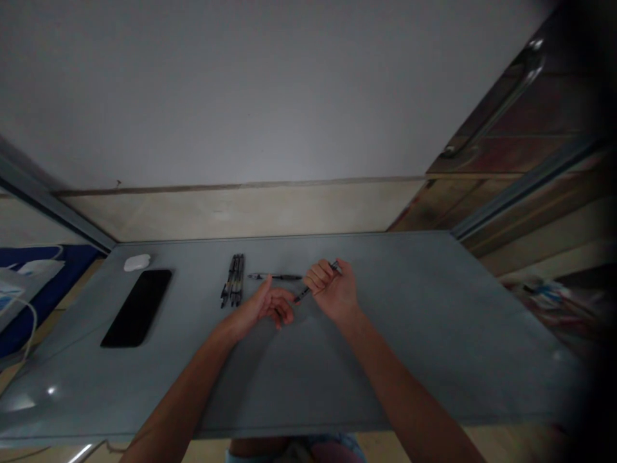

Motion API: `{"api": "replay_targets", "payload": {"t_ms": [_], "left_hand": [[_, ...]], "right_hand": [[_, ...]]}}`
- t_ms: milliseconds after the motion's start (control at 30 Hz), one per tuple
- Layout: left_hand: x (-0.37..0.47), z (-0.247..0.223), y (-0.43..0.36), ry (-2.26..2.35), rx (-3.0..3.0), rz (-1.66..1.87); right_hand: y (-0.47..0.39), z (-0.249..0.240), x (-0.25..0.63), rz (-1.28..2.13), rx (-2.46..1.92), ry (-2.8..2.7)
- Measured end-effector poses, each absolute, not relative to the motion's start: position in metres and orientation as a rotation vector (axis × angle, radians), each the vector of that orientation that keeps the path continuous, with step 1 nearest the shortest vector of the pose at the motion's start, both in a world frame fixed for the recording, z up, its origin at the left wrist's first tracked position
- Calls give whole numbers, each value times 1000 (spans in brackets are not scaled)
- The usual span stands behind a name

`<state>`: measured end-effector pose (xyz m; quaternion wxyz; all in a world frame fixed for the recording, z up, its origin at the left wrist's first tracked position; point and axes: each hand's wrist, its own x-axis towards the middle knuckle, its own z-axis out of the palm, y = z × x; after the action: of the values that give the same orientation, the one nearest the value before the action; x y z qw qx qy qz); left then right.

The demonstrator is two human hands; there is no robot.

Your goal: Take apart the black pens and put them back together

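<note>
1. The grey table (434,360) is spreading under both hands; its far edge is running along the pale wall strip (231,212), and its surface is stretching from the right hand (332,289) to the right edge.
2. Toward the left edge, the black phone (136,308) and white case (137,262) are lying near each other.
3. The pen cluster (236,281) and the lone pen (284,277) are lying beyond the left hand (274,307).
4. The right hand is curling its fingers tightly around the held pen (303,295), which is slanting down toward the left hand.
5. The left hand is spreading, its grip loose, a fingertip reaching the held pen's lower end; whether they are touching, I cannot tell.
</note>
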<state>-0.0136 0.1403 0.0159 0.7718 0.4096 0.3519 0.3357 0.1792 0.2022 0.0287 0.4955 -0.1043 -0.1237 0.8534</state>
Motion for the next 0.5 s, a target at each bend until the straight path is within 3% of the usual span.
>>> {"api": "replay_targets", "payload": {"t_ms": [500], "left_hand": [[-15, 18, 141, 784, 917, 687]], "right_hand": [[202, 29, 179, 2106, -293, -292]]}}
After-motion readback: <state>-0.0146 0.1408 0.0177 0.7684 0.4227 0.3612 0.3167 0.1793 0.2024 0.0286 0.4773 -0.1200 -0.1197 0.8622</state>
